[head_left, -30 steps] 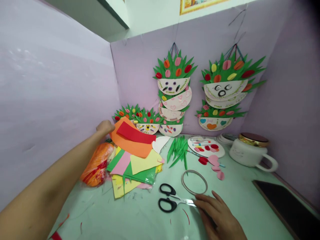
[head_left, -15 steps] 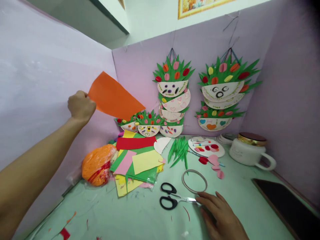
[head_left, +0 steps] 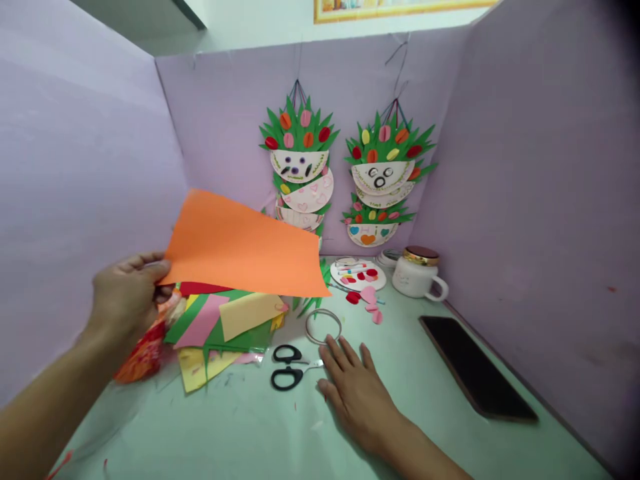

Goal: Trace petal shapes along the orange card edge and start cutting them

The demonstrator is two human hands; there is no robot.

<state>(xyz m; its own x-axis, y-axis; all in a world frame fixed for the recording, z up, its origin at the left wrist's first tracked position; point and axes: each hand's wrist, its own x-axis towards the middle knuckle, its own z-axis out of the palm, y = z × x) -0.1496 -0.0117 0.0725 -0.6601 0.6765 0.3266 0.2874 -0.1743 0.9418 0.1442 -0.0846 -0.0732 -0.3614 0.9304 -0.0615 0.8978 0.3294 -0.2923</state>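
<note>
My left hand point(head_left: 133, 290) pinches the left edge of an orange paper sheet point(head_left: 240, 250), held up above a pile of coloured paper. The sheet hides part of the pile and the lower paper baskets behind it. My right hand point(head_left: 353, 387) lies on the table with its fingers spread, over the blade tips of black-handled scissors point(head_left: 287, 368). Just beyond its fingertips is a thin ring point(head_left: 307, 328). In the pile I see a pale yellow sheet point(head_left: 250, 317), a pink strip point(head_left: 203, 321) and green paper point(head_left: 250, 339).
Paper flower baskets point(head_left: 300, 163) hang on the lilac back panel point(head_left: 220, 120). A white plate point(head_left: 380, 279) with markers and paper petals stands near a lidded white mug point(head_left: 413, 281). A dark phone-like slab point(head_left: 477, 370) lies at right. An orange plastic bag point(head_left: 143, 353) sits at left.
My left hand has lowered the orange sheet, which now lies flatter over the paper pile. My right hand stays by the scissors. The view has shifted to the right.
</note>
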